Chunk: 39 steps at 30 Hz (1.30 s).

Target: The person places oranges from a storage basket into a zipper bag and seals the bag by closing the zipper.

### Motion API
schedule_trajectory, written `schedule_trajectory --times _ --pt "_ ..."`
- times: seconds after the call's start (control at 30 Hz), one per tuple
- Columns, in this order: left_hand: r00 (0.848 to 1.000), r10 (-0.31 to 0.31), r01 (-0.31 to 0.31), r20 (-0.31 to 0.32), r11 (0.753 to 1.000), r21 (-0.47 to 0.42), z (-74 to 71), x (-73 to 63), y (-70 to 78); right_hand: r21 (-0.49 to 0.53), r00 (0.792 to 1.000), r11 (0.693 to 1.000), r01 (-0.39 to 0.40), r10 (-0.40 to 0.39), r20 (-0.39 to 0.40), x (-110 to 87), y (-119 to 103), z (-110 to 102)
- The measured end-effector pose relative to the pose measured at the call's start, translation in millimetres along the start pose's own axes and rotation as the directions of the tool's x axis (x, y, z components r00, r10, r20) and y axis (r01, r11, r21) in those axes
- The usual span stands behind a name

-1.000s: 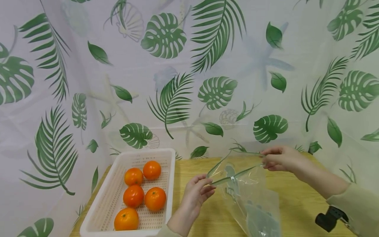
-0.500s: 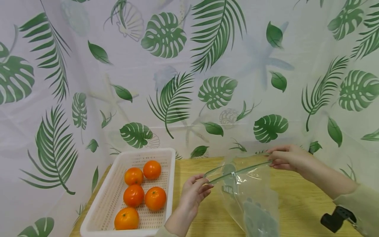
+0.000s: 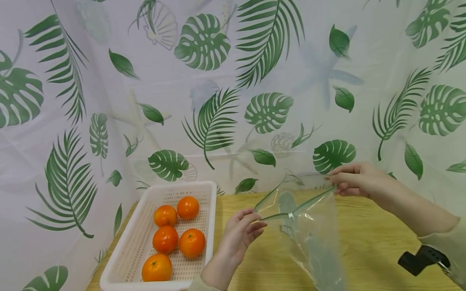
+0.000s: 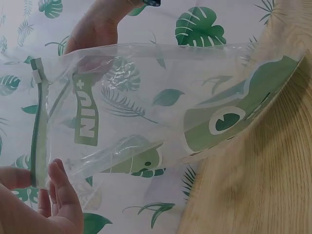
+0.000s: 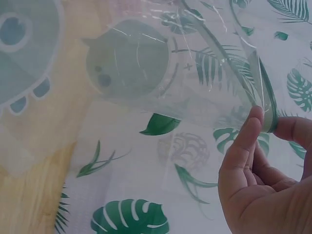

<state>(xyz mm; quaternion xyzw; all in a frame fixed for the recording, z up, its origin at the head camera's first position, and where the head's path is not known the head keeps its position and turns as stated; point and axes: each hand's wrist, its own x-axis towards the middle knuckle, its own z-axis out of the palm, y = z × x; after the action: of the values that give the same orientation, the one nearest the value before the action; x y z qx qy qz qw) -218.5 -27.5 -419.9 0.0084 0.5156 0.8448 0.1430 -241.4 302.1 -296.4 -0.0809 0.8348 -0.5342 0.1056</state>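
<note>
A clear plastic zip bag (image 3: 309, 230) with a green zip edge and green cartoon prints hangs between my two hands above the table, its mouth spread apart. My left hand (image 3: 236, 238) pinches the left end of the rim between thumb and fingers. The right end is pinched by my right hand (image 3: 364, 184), which is held a little higher. In the left wrist view a small slider (image 4: 38, 75) sits on the zip edge. Only folded film and prints show inside the bag (image 5: 146, 63) in the right wrist view.
Left of my left hand stands a white plastic basket (image 3: 212, 226) with several oranges (image 3: 191, 243) in it. Wooden table (image 3: 371, 242) lies under the bag. A leaf-print curtain (image 3: 218, 121) hangs behind and at both sides.
My right hand has moved up and slightly right, pulling its end of the bag along. The bag's mouth narrowed, then widened again. My left hand has barely moved; the oranges have stayed put.
</note>
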Motion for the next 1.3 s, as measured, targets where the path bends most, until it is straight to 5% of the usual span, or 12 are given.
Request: schedule_trajectory --times 0.2,0.7,1.3 --pt "0.998 -0.007 0.006 0.069 1.000 0.010 7.1 -0.5 4.4 -0.046 1.000 0.999 0.010 -0.011 -0.012 -2.9 -7 -2" --pt "0.988 -0.081 0.078 0.129 0.997 0.023 3.0 2.9 8.6 0.062 1.000 0.998 -0.015 0.014 0.012 3.1 7 -3" --pt "0.984 -0.123 0.094 0.127 0.972 0.217 6.2 14.3 47.4 0.031 0.998 0.998 -0.060 0.059 0.019 12.6 1 3"
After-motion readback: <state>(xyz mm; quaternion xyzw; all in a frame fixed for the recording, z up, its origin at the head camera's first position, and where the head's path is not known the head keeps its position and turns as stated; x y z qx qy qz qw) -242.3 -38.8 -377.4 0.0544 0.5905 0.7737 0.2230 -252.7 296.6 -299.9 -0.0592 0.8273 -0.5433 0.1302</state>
